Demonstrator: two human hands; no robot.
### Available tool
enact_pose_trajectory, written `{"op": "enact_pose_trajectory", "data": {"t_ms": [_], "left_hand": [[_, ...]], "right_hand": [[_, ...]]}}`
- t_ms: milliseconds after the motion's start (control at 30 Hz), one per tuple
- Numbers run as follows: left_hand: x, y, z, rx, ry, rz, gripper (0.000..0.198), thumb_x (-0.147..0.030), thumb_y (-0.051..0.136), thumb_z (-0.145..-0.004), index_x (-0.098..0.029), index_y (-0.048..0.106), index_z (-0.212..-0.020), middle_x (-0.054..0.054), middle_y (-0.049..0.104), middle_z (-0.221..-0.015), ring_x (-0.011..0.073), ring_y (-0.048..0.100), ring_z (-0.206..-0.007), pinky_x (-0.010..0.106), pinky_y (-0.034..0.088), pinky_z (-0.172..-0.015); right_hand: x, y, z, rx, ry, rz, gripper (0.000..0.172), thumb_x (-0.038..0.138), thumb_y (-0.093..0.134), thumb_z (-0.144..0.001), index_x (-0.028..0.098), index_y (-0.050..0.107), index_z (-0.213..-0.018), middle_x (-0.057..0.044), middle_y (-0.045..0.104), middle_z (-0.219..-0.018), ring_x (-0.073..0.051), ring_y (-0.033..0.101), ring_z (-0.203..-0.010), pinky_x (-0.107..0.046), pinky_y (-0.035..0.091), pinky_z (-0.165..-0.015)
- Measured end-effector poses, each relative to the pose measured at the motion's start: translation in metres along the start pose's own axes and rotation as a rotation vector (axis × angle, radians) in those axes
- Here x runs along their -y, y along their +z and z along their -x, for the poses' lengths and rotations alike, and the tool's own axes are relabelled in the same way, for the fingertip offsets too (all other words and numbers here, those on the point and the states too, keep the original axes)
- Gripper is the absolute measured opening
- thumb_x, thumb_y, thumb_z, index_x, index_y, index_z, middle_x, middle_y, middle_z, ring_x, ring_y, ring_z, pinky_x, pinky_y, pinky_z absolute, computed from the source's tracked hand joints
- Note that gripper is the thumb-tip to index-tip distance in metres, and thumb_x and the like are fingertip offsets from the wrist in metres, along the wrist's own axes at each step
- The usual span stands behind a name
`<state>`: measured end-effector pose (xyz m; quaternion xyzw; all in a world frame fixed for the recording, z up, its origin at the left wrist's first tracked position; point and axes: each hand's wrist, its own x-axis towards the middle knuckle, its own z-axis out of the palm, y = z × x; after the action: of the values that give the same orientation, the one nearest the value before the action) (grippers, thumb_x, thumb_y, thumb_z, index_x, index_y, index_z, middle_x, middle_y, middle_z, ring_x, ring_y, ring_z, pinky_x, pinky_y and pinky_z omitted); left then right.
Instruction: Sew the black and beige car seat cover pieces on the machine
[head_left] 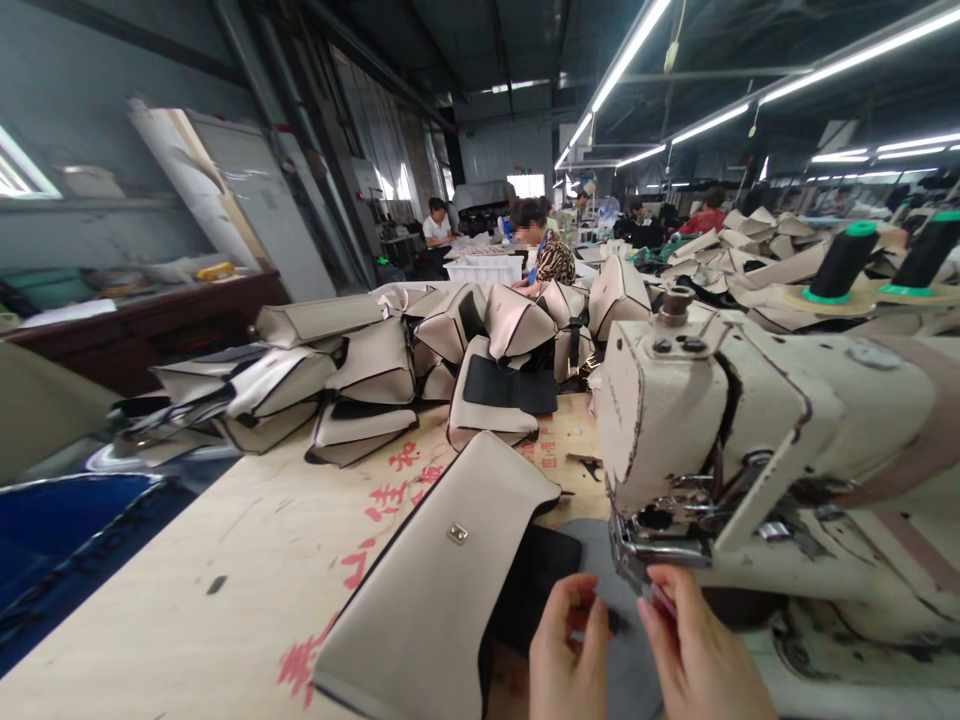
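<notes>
1. The grey cloth (604,570) lies just left of the sewing machine (750,420), beneath both hands.
2. The right hand (697,645), nearest the machine, has its fingers pinched closed on the cloth's edge.
3. The left hand (568,650), farther from the machine, has curled fingers against the cloth; whether they grip it, I cannot tell.
4. Farther left of the machine, a beige bag panel (427,585) with a metal clasp lies on the table (180,590).
5. Beyond the machine, bag pieces (375,365) lie heaped.

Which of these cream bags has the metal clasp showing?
The flat cream bag lying closest to the left hand: its metal clasp faces up, while the bags heaped behind show none.
</notes>
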<state>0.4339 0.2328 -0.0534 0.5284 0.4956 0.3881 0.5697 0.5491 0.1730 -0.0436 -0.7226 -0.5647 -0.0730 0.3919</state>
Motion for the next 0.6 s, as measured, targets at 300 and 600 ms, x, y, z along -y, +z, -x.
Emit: {"op": "enact_pose_trajectory", "data": {"t_ms": [300,600], "left_hand": [[0.008,-0.002,0.003,0.007,-0.02,-0.028,0.041,-0.052,0.058,-0.067,-0.016,0.059,-0.087,0.005,0.06,-0.074,0.0157,0.054,-0.063,0.021,0.035,-0.045],[-0.029,-0.021,-0.014,0.088,-0.012,-0.07,0.042,-0.052,0.058,-0.072,-0.017,0.061,-0.093,0.004,0.062,-0.077,0.0161,0.056,-0.067,0.021,0.039,-0.051]], "right_hand": [[0.032,0.006,-0.023,-0.191,0.151,0.031,0.042,0.048,0.026,-0.094,0.015,0.052,-0.089,-0.011,0.066,-0.074,-0.02,0.065,-0.058,-0.022,0.048,-0.042],[0.033,0.018,0.006,-0.093,0.197,-0.258,0.036,0.045,0.03,-0.093,0.019,0.054,-0.092,-0.007,0.067,-0.076,-0.018,0.066,-0.062,-0.021,0.052,-0.053]]}}
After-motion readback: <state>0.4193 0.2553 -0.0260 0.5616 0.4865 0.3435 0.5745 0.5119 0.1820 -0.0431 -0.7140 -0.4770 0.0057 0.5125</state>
